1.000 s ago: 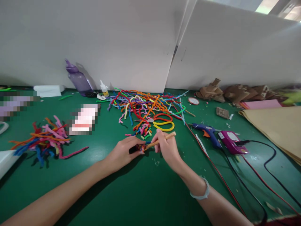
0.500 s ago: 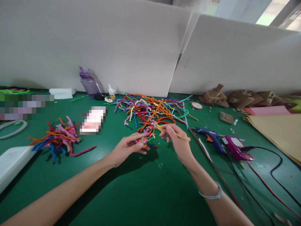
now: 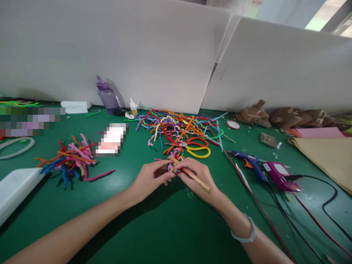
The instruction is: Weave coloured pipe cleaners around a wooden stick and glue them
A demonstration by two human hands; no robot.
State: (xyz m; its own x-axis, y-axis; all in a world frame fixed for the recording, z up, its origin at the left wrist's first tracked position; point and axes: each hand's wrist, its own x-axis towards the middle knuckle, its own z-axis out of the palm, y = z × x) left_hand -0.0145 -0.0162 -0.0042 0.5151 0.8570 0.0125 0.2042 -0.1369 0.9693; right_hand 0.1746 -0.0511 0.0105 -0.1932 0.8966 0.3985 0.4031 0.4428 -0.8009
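Note:
My left hand (image 3: 151, 180) is closed on a small multicoloured piece (image 3: 173, 168), which looks like a knot of fuzzy pipe cleaner bits. In my right hand (image 3: 202, 176) is a wooden stick (image 3: 202, 183), lying slantwise across the fingers. The right fingertips meet the multicoloured piece from the other side, and fingers cover much of it. Just beyond the hands lie scissors (image 3: 202, 151) with one red and one yellow handle loop. Short pipe cleaner pieces reach from the hands towards a tangled pile of long pipe cleaners (image 3: 189, 126).
On the left sit a heap of cut pipe cleaners (image 3: 72, 159) and a white box-like object (image 3: 20, 190). A purple bottle (image 3: 109, 98) and a small glue bottle (image 3: 133, 107) stand at the back. To the right are a blue glue gun (image 3: 252, 164), a magenta device (image 3: 282, 178) and cables.
My right hand has moved left and nearer with the wooden stick, from beside the scissors to the multicoloured piece. The scissors' yellow handle is now uncovered. The view has shifted slightly.

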